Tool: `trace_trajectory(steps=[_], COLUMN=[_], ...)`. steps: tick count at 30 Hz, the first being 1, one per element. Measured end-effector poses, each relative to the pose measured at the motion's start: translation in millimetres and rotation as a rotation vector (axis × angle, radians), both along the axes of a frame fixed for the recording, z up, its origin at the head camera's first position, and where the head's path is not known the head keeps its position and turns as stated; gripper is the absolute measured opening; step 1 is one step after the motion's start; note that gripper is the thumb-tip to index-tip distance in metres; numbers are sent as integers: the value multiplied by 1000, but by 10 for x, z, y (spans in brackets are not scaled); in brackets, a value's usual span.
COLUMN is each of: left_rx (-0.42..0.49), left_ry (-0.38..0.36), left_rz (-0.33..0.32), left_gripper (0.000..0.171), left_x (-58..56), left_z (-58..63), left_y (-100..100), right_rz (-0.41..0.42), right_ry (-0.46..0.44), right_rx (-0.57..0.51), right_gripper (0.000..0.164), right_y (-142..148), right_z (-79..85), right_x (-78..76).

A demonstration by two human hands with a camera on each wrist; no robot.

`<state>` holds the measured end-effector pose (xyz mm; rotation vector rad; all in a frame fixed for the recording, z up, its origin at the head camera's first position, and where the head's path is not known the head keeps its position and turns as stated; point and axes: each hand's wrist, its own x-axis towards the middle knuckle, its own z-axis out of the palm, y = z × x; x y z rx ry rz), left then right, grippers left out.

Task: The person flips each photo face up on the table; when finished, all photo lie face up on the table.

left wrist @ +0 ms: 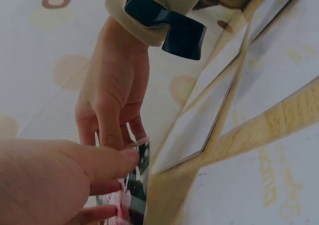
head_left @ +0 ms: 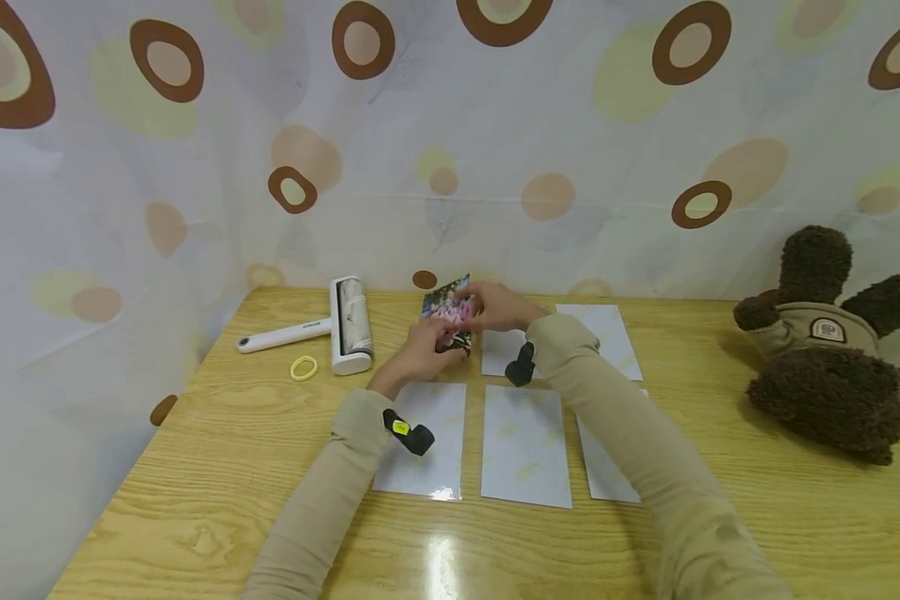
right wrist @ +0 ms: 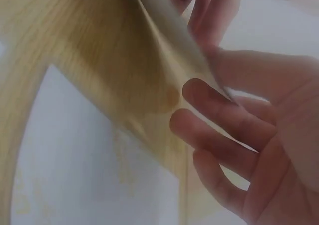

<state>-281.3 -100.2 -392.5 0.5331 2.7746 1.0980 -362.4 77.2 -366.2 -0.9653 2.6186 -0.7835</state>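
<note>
A glossy photo print with pink flowers (head_left: pixel 450 302) stands tilted up off the table between both hands. My left hand (head_left: pixel 420 348) pinches its near, lower side, the thumb across the picture face in the left wrist view. At the upper right edge, my right hand (head_left: pixel 498 306) grips the print with thumb and fingers. The right wrist view shows the print's pale back (right wrist: pixel 172 35), with the right fingertips (right wrist: pixel 197 90) behind it. Under the left wrist lies a white-backed sheet (head_left: pixel 427 467), and another sheet (head_left: pixel 498 358) lies below the right hand.
More white-backed sheets with faint yellow lettering lie in rows, including a near middle sheet (head_left: pixel 527 446) and a far right sheet (head_left: pixel 607 333). Left are a white lint roller (head_left: pixel 352 325) and a yellow ring (head_left: pixel 303 368). A dark brown plush toy (head_left: pixel 828 392) lies right. A patterned curtain (head_left: pixel 495 150) hangs behind.
</note>
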Motion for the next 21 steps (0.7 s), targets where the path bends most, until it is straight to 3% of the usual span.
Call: trace_trajectory(steps=[3,9,12,21], left_rx=[-112,-260,-290,-351], left_ry=[13,1,-16,-28], left_rz=[63,188,197,170], left_gripper=[40,50,51,52], left_x=[-15,18,41,52], left_z=[-69,-140,-120,-118], left_y=[-6,14,23,25], right_rz=[-11,-11,-13,-46], right_ry=[-48,40,64,-44], right_rx=[18,119,160,240], right_gripper=[70,80,81,81], right_y=[-28,-110,-127,-93], right_z=[-31,-132,-174,-227], right_x=[5,17,0,-72])
